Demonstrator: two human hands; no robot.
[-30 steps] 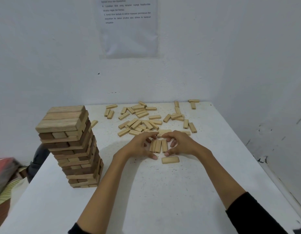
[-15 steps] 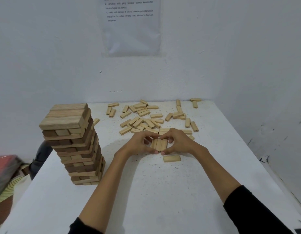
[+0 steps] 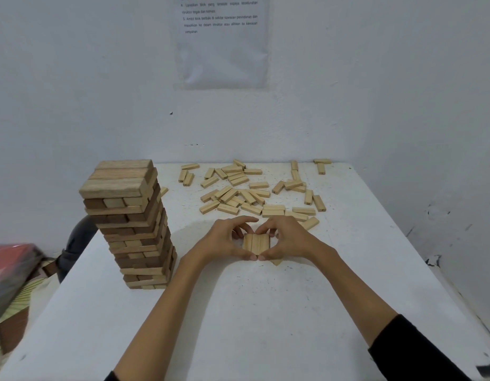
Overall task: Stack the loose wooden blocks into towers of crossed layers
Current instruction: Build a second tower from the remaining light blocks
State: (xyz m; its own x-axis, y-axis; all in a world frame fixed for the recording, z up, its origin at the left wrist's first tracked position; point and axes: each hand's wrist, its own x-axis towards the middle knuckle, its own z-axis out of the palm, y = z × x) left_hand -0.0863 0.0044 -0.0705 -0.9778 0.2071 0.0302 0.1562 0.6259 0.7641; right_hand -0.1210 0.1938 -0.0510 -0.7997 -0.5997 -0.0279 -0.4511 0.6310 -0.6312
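While both hands framed it, the row of three blocks [image 3: 256, 243] lay flat near the middle of the white table [image 3: 265, 320], the blocks side by side and touching, long axes running away from the camera. The left hand [image 3: 224, 240] was curled round the row's left side and the right hand [image 3: 287, 239] round its right. The thumb tips met at the near end and the fingertips closed in at the far end, so each hand pinched the row between thumb and fingers. One further block [image 3: 276, 262] lay just beside the row's near right corner, mostly hidden under the right hand. A tall tower [image 3: 128, 224] of crossed layers, light and dark wood mixed, stood upright at the table's left, well apart from the hands. Loose blocks [image 3: 238, 199] lay scattered flat across the far part of the table, the nearest [image 3: 311, 223] just beside the right hand. A printed sheet [image 3: 223, 42] hung on the wall above. A blurred red object [image 3: 10, 259] showed at the left edge, off the table.
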